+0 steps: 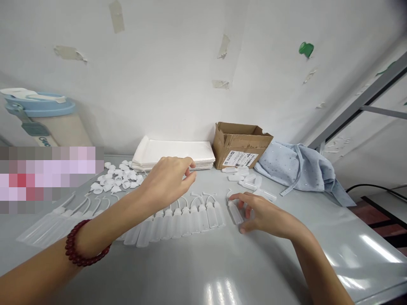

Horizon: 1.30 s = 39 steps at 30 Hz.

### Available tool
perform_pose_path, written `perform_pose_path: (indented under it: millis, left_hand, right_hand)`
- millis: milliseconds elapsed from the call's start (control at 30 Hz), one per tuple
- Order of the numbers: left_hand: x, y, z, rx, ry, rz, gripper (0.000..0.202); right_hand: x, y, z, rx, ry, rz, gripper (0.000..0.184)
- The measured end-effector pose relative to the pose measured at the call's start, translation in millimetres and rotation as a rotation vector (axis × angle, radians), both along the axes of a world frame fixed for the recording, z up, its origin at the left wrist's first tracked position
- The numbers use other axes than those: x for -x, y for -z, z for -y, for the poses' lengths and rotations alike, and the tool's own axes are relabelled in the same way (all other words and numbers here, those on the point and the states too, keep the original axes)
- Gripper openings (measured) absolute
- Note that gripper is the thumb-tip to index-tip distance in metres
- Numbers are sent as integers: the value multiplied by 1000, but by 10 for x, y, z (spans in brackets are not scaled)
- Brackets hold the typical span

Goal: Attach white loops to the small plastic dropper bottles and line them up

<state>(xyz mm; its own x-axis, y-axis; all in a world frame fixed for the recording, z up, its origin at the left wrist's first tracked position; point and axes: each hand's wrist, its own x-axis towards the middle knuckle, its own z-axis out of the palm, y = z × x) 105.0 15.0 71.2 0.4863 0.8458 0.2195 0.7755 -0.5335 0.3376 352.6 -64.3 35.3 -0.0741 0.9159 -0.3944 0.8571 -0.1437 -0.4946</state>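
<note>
My left hand (171, 180) hovers over the back of a row of translucent plastic squeeze bottles (177, 222), its fingers loosely bent, the thumb apart, and nothing seen in it. These bottles lie side by side, with white caps and thin tubes pointing toward the wall. My right hand (259, 212) is open beside a single capped bottle (235, 213) to the right of the row. Its index finger reaches the cap end and its thumb is near the base; I cannot tell whether they touch it. My left forearm hides part of the row.
White caps (117, 178) lie heaped at the left. Several loose bottles (251, 182) lie before a cardboard box (241, 146). Behind are stacked white sheets or envelopes (178, 153), a blue cloth (292, 165) and a large tumbler (68, 127). A metal frame (365, 99) stands right.
</note>
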Motion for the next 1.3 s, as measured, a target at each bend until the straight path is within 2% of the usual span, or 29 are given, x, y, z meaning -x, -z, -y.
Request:
perform_pose_path:
  millis: [300, 567, 767, 933, 1100, 1233, 1300]
  left_hand:
    - [-7, -11, 25, -27, 21, 46, 22]
    - [-9, -24, 37, -46, 44, 79, 20]
    - [-3, -31, 24, -65, 34, 69, 23]
    - [47, -50, -41, -10, 2, 72, 26]
    - [176, 57, -250, -27, 39, -1, 22]
    - [264, 211, -417, 38, 44, -18, 19]
    - [269, 285, -458, 62, 68, -21, 19]
  right_hand:
    - [86, 5, -20, -72, -5, 17, 59]
    - [191, 27, -37, -94, -79, -90, 55]
    - [167, 67, -47, -72, -80, -94, 59]
    - [171, 85, -54, -45, -73, -115, 64]
    - [124, 24, -35, -50, -47, -138, 69]
    - [-23, -86, -20, -198, 68, -96, 55]
    - [-117, -116, -20, -270, 142, 1, 47]
